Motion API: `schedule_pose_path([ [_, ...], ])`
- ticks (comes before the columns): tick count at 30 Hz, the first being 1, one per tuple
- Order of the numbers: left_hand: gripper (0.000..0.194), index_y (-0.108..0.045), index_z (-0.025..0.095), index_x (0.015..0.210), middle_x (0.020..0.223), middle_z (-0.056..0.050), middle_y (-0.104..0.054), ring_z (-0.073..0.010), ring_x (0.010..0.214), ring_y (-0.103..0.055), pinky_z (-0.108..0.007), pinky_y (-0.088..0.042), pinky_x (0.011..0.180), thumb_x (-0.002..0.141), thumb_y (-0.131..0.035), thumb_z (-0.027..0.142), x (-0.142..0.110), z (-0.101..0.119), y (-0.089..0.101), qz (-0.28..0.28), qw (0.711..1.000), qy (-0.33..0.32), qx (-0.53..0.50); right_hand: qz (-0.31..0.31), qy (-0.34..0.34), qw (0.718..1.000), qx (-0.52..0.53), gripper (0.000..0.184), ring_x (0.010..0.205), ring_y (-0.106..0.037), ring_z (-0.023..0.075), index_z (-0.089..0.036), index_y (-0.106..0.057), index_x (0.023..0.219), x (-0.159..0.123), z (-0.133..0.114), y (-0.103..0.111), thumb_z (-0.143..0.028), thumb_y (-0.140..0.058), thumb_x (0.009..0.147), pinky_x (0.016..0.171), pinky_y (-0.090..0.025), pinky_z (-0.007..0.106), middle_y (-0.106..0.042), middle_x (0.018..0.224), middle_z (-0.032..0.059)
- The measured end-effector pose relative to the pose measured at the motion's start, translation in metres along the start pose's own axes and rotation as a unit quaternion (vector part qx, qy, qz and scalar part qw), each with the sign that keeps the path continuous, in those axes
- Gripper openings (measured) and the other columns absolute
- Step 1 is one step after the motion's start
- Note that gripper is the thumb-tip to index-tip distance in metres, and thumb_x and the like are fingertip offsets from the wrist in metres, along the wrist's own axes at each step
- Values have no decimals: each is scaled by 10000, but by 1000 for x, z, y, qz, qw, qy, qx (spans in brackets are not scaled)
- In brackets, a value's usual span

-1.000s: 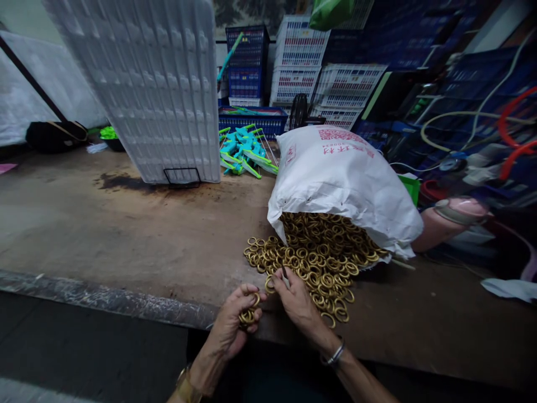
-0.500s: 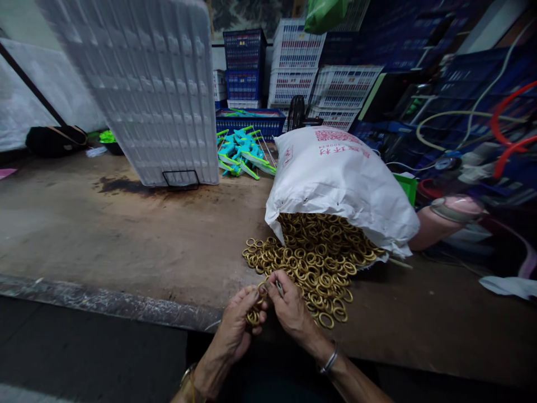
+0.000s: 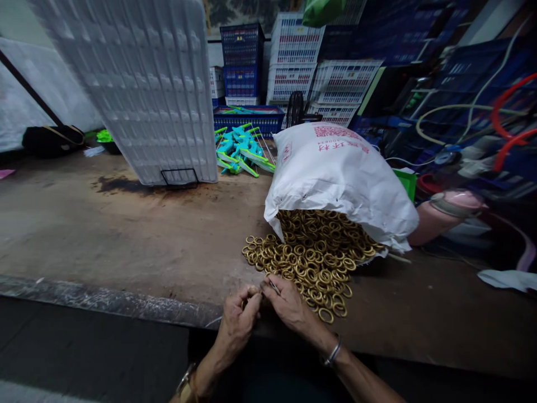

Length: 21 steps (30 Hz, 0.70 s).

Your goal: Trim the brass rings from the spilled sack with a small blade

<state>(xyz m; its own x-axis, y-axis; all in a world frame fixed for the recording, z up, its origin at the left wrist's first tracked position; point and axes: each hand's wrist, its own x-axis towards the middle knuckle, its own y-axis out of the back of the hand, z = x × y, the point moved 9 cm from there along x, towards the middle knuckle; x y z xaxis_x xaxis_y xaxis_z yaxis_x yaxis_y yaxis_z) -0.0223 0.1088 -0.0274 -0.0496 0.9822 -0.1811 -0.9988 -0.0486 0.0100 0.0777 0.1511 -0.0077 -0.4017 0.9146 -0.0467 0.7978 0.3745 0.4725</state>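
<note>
My left hand (image 3: 239, 316) is closed in front of the table's near edge, its fingers curled round brass-coloured rings that are mostly hidden now. Fingertips of my right hand (image 3: 289, 305) meet those of the left. A thin, pointed metal tool (image 3: 274, 287) pokes out between my right thumb and fingers; its exact kind is too small to tell. Just beyond both hands lies a heap of brass-coloured rings (image 3: 321, 268), spilling from the mouth of a white woven sack (image 3: 335, 173) that rests on its side.
On the wooden table (image 3: 126, 246) a tall translucent ribbed panel (image 3: 168, 101) stands at left in a black wire stand (image 3: 180, 178). Turquoise and green plastic toys (image 3: 243, 148) lie behind it. Stacked crates (image 3: 293, 81) line the back. A pink bottle (image 3: 444, 218) is at right.
My left hand has turned and closed further, so the rings that showed in it are now mostly covered. My right hand has shifted slightly left. The view has tilted slightly.
</note>
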Motion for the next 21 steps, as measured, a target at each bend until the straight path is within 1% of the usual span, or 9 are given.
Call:
schedule_pose_path([
  [1, 274, -533, 149, 625, 495, 40, -465, -62, 462, -405, -176, -320, 467, 749, -557, 392, 0, 0, 0, -1, 1000, 0, -2, 1, -8, 1000, 1, 232, 546, -374, 93, -179, -465, 633, 0, 2, -1, -320, -403, 808, 526, -294, 211, -415, 571, -54],
  [2, 274, -529, 150, 633, 503, 41, -469, -60, 456, -406, -174, -320, 461, 747, -558, 398, 0, -2, -1, -6, 1000, 13, -19, 2, -16, 1000, 5, 250, 536, -363, 91, -180, -449, 613, 0, 3, -2, -326, -393, 809, 516, -285, 211, -398, 557, -57],
  [4, 268, -518, 160, 683, 539, 41, -488, -52, 432, -409, -164, -296, 419, 742, -559, 418, -2, -11, -7, -30, 993, 71, -90, 5, -27, 1000, 11, 261, 533, -359, 91, -182, -435, 601, 0, 3, -2, -332, -381, 809, 507, -276, 212, -386, 549, -57],
  [6, 270, -500, 173, 744, 596, 36, -513, -47, 419, -424, -150, -255, 372, 736, -563, 435, -6, -20, -15, -60, 975, 129, -171, 2, -27, 1000, 10, 253, 538, -366, 93, -181, -441, 606, -1, 2, -4, -321, -380, 807, 512, -278, 212, -396, 549, -55],
  [8, 276, -487, 177, 766, 628, 30, -522, -46, 418, -437, -139, -228, 345, 730, -573, 436, -8, -22, -20, -80, 960, 152, -219, -4, -25, 1000, 5, 228, 542, -379, 93, -178, -459, 619, -1, 1, -5, -296, -391, 802, 521, -284, 212, -417, 547, -53],
  [10, 277, -482, 172, 752, 627, 28, -521, -46, 419, -442, -136, -235, 338, 725, -583, 429, -9, -22, -22, -85, 956, 153, -235, -8, -22, 1000, 5, 213, 542, -387, 92, -175, -473, 627, -1, 1, -7, -280, -402, 798, 528, -291, 211, -434, 546, -52],
  [15, 253, -490, 165, 746, 599, 31, -513, -40, 413, -433, -135, -251, 343, 743, -578, 402, -8, -23, -18, -60, 961, 135, -234, -17, -23, 999, 39, 237, 538, -384, 88, -172, -468, 607, 0, 0, -7, -294, -396, 797, 523, -300, 206, -431, 549, -51],
  [21, 226, -505, 158, 763, 597, 30, -508, -40, 421, -423, -138, -252, 346, 774, -552, 379, -7, -18, -21, -70, 962, 106, -243, -12, -42, 996, 72, 261, 539, -396, 94, -175, -456, 601, 3, 6, -4, -322, -374, 800, 513, -315, 209, -435, 563, -40],
])
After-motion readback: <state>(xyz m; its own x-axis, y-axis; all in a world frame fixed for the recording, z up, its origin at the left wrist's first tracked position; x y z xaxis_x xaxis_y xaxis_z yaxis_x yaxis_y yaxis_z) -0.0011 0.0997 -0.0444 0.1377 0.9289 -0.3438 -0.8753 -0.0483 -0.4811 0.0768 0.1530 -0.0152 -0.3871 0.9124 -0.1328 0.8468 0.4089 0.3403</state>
